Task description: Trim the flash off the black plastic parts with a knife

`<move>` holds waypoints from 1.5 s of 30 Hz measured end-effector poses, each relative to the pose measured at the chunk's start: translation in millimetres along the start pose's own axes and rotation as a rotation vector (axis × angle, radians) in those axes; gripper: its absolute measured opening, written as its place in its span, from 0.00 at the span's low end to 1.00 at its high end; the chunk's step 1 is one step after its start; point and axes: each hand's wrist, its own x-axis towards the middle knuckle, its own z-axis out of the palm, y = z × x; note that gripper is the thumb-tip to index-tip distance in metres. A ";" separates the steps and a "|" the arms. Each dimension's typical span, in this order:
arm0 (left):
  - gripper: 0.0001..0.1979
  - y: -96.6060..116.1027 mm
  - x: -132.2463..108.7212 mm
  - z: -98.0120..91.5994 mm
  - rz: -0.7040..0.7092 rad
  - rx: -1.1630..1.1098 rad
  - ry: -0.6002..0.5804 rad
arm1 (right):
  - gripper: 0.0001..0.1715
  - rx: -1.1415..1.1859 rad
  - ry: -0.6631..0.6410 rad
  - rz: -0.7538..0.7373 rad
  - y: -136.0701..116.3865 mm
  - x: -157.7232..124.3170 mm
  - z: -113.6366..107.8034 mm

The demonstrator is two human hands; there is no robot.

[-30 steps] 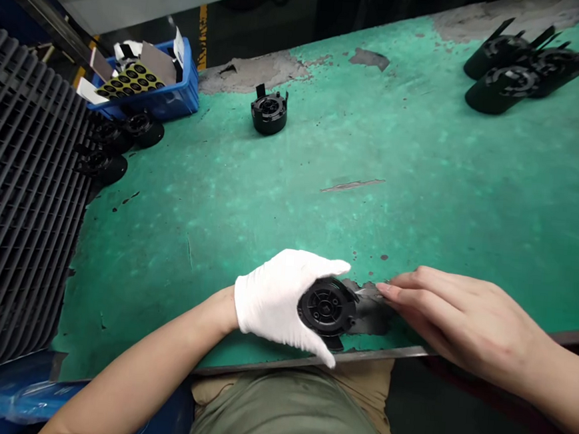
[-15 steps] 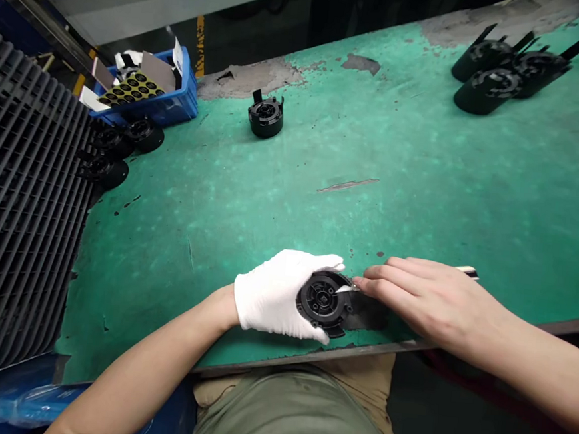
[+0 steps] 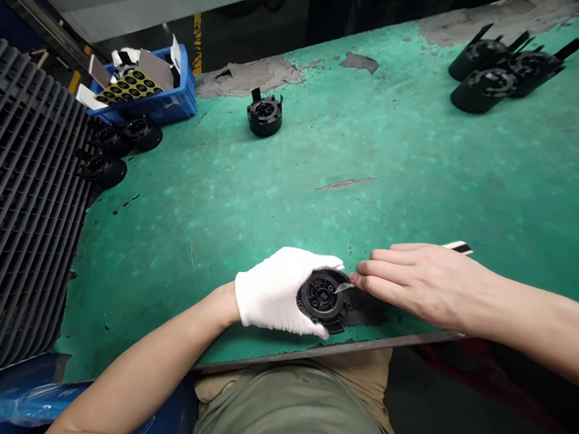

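My left hand (image 3: 281, 290), in a white glove, is wrapped round a black round plastic housing (image 3: 322, 298) near the table's front edge. The housing's ringed inner face is turned up toward me. My bare right hand (image 3: 409, 280) is closed on a small knife, its pale pointed blade (image 3: 344, 287) reaching over the right side of the housing. Behind the fingers the end of the knife's handle (image 3: 461, 247) sticks out, light with a black stripe. I cannot tell whether the blade tip touches the plastic.
On the green table (image 3: 251, 194) one similar black housing (image 3: 265, 115) stands farther back. Several more housings (image 3: 485, 88) are grouped at the back right, and others (image 3: 103, 169) at the left. A blue bin (image 3: 171, 104) holds a sticker sheet (image 3: 132, 87). Stacked grey ribbed trays (image 3: 19, 209) flank the left.
My right hand and the knife's handle end have swung a little upward, away from the table's front edge. The blade stays over the housing, which my left hand still holds in place.
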 end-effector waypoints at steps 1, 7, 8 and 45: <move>0.43 0.2 0.0 -0.4 0.001 -0.001 0.003 | 0.20 0.008 -0.008 -0.008 1.3 0.7 -1.4; 0.36 5.2 2.2 -3.2 -0.050 0.030 -0.040 | 0.21 0.008 0.004 -0.065 0.2 4.8 -10.3; 0.35 5.7 2.5 -3.2 -0.052 0.031 -0.039 | 0.21 0.010 0.016 -0.044 -2.2 4.4 -10.6; 0.35 1.1 2.3 0.0 0.014 0.021 -0.017 | 0.19 -0.073 0.057 0.249 -61.3 -0.7 -0.4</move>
